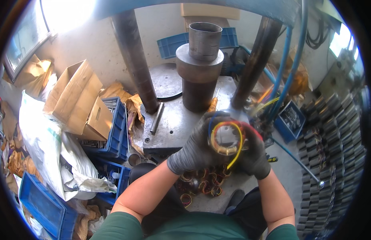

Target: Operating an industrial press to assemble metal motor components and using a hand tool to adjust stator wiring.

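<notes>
In the head view, the wound ring (224,151) is held up toward 4 o'clock from the picture's middle, its opening facing the camera. The left hand (204,138), gloved, has its fingers closed on the 9 o'clock side; the right hand (255,157) grips around 3 o'clock, its fingertips hidden. The ring looks stiff and probably fairly dense for its size, while the yellow lead (240,146) and red lead (254,131) seem soft and easily snagged. The outer rim looks the safest hold; the windings could nick. Similar coils (201,182) lie toward 7 o'clock, and a steel cylinder (199,86) stands on the table (171,138) toward 11.
</notes>
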`<state>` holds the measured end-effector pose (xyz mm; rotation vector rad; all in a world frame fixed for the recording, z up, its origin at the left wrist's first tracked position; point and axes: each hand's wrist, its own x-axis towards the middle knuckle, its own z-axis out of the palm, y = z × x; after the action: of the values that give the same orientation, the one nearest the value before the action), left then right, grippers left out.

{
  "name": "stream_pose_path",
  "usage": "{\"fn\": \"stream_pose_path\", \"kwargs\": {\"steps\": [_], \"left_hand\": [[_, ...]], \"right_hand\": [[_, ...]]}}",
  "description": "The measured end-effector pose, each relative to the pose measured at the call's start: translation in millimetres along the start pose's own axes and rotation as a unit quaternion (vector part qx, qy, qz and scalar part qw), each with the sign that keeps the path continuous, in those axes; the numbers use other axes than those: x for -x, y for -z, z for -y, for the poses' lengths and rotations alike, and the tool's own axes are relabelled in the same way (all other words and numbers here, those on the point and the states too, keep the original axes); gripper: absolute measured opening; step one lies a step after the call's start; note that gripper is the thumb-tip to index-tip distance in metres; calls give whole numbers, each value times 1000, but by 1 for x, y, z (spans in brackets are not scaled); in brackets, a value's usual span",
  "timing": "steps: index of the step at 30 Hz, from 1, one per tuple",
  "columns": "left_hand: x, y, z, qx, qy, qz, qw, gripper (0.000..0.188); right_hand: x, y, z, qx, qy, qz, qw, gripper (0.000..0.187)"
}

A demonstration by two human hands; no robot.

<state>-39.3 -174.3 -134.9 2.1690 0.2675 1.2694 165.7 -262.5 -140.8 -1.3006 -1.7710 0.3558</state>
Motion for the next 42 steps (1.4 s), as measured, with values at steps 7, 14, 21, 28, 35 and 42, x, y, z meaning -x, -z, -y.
{"fn": "stream_pose_path", "kwargs": {"steps": [7, 14, 21, 28, 35, 42], "left_hand": [[7, 3, 18, 490, 234, -161, 824, 73], [7, 9, 29, 709, 266, -183, 627, 104], [11, 15, 39, 872, 260, -195, 367, 103], [7, 4, 36, 802, 316, -249, 442, 101], [9, -8, 31, 793, 351, -218, 449, 91], [13, -34, 37, 761, 374, -125, 515, 82]], "right_hand": [[2, -30, -76, 351, 25, 185, 918, 81], [6, -47, -81, 318, 107, 126, 934, 42], [0, -39, -48, 163, 123, -44, 978, 26], [-9, -9, -50, 86, -90, -95, 988, 10], [-14, 5, 3, -212, -152, -208, 943, 18], [-4, 6, 28, -197, -41, -211, 956, 17]]}}
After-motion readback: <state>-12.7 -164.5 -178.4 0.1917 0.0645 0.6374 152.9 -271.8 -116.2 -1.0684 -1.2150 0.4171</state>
